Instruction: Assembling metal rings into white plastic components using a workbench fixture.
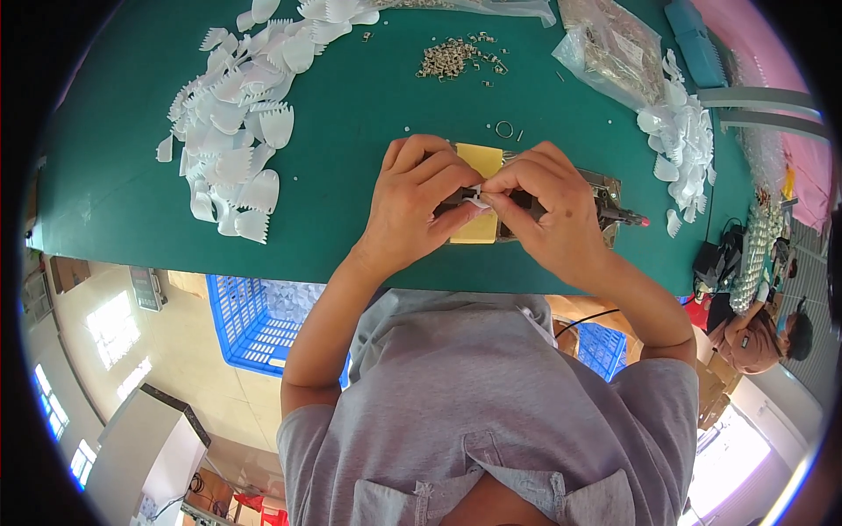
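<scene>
My left hand [410,203] and my right hand [554,209] meet over a yellow pad [479,159] near the table's front edge. Both are pinched on a small white plastic piece [479,201], mostly covered by the fingertips. Under and beside the right hand lies a metal fixture [609,195], from which a dark lever with a red tip [633,217] sticks out to the right. Just beyond the hands rest a metal ring [503,130] and a short thin pin [519,136]. The fingers hide most of the fixture's middle.
White toothed plastic pieces [232,131] spread across the green table's left, with another heap [684,140] at right. Small metal clips [445,60] lie at the back, beside a clear plastic bag [614,53]. A blue crate [254,329] stands below the front edge. Someone [750,337] is at far right.
</scene>
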`<state>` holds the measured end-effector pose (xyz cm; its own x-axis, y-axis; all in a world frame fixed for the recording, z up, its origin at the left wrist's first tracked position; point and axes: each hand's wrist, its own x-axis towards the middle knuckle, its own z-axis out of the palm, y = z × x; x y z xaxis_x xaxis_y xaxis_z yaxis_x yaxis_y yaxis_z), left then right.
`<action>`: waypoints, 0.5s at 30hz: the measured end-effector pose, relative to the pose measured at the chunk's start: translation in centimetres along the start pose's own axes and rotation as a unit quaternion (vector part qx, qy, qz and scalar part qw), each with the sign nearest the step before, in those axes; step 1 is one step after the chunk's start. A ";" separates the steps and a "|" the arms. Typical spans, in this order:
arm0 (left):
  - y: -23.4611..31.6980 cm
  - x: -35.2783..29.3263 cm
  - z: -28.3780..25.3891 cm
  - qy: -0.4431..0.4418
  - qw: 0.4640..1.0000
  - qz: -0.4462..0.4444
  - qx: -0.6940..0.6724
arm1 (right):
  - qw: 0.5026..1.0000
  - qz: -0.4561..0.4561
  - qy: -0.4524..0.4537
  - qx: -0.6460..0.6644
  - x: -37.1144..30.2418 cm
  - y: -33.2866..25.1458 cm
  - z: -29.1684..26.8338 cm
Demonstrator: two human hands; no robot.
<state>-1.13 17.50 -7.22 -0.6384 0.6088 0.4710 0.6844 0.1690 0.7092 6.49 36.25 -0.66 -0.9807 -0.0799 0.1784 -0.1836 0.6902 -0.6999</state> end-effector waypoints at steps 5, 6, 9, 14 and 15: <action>0.0 0.0 0.0 -0.004 1.000 -0.005 -0.001 | 0.999 0.036 0.025 0.013 0.1 -0.2 0.1; 0.0 0.0 0.0 -0.006 1.000 -0.003 -0.001 | 0.999 0.037 0.028 0.012 0.5 -0.2 -0.3; -0.1 0.0 0.1 -0.002 1.000 0.001 -0.001 | 0.985 0.140 -0.074 0.072 1.8 -0.1 -1.4; -0.1 -0.2 0.2 -0.007 0.999 -0.022 -0.034 | 0.961 0.172 -0.122 0.178 2.0 1.4 -1.7; 0.0 -0.1 0.2 -0.005 0.999 -0.022 -0.032 | 0.962 0.169 -0.122 0.178 1.8 2.0 -1.8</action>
<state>-1.01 17.53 -7.40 -0.6629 0.6104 0.4335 0.6316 0.1450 0.7616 4.52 38.79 -0.44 -0.9668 -0.0912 -0.2389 0.1802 0.4201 -0.8894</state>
